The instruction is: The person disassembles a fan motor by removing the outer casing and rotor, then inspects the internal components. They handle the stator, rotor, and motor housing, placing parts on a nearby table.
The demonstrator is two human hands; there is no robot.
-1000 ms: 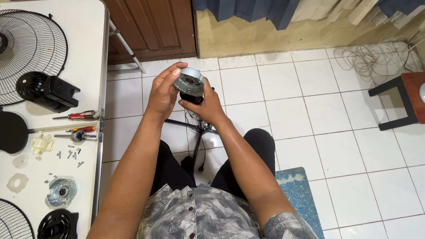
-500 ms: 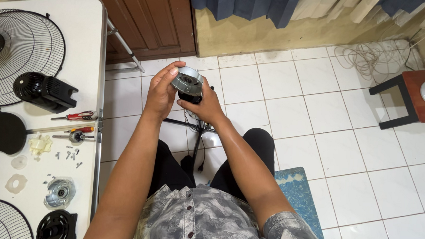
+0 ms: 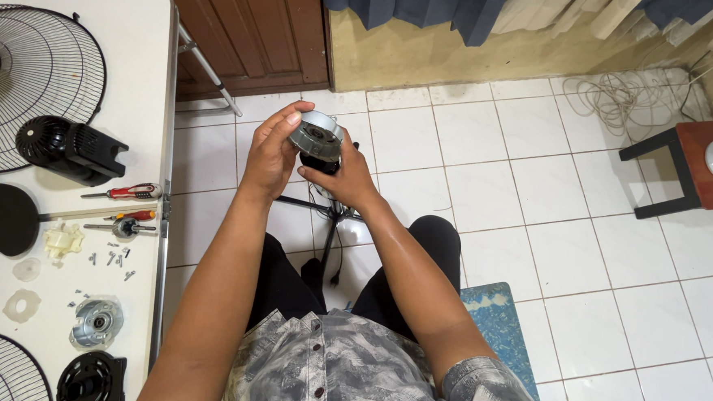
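I hold a small fan motor (image 3: pixel 317 139) with a round silver metal cap and a black body out in front of me, above the tiled floor. My left hand (image 3: pixel 271 154) grips its left side, fingers curled over the silver cap. My right hand (image 3: pixel 343 178) cups the black body from below and the right. A black cord (image 3: pixel 332 238) hangs down from the motor between my knees.
A white table (image 3: pixel 148 67) stands at my left with wire fan guards (image 3: pixel 33 78), a black motor housing (image 3: pixel 70 149), two red-handled screwdrivers (image 3: pixel 129 193), loose screws, plastic parts and a silver motor cap (image 3: pixel 96 323). A dark stool (image 3: pixel 692 165) stands at right, a blue mat (image 3: pixel 500 326) by my leg.
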